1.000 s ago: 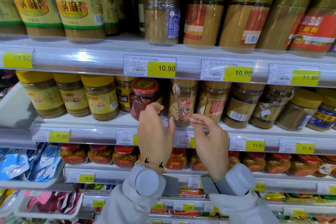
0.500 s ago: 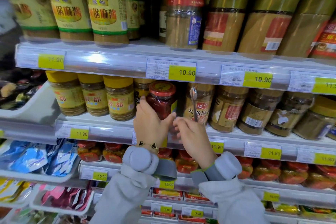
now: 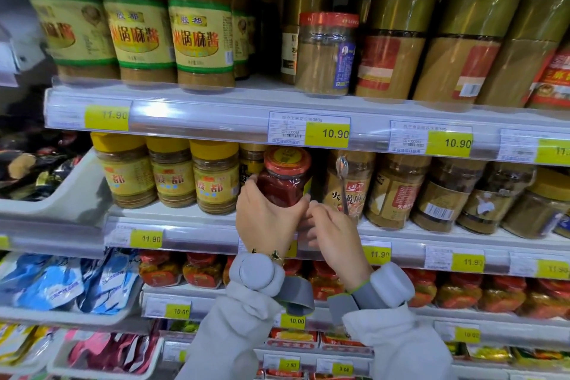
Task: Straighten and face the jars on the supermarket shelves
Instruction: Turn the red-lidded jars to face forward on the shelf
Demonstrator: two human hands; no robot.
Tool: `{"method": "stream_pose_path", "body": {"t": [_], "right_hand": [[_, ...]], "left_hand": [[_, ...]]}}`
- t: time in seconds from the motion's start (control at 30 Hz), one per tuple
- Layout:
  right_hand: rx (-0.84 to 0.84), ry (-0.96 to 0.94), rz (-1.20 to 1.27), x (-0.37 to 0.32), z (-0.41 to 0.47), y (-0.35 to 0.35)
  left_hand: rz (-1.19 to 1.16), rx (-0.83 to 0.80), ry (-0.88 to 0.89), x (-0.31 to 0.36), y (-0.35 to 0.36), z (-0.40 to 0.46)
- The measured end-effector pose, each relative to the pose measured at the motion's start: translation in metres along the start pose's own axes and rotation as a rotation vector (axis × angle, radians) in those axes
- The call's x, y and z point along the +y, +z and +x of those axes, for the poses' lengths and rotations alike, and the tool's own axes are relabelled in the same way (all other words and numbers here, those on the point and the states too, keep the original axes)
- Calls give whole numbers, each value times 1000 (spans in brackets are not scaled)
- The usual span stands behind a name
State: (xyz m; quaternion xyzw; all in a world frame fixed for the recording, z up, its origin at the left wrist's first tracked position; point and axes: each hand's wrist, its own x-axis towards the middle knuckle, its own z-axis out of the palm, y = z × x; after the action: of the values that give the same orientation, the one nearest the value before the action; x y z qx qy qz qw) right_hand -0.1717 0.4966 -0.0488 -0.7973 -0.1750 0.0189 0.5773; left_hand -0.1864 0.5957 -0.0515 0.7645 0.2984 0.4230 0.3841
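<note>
While two hands (image 3: 267,219) grip, one red jar (image 3: 285,177) tilts.

The left hand (image 3: 267,219) covers the lower part of the red-lidded glass jar of red sauce (image 3: 285,177). Its label cannot be read. The right hand's (image 3: 336,233) fingertips are hidden behind the left. The far-right yellow price tags (image 3: 553,152) are cut off and blurred.
</note>
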Motion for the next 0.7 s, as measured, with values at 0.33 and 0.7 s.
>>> {"method": "stream_pose_path", "body": {"t": [0.33,0.7], "right_hand": [[15,-211,33,-20,-19,-6],[-158,-262,35,-25,-44,-11]], "left_hand": [[-294,-97,-5,0,-46,-13],[-308,-215,-42,-6,-57,-42]]}}
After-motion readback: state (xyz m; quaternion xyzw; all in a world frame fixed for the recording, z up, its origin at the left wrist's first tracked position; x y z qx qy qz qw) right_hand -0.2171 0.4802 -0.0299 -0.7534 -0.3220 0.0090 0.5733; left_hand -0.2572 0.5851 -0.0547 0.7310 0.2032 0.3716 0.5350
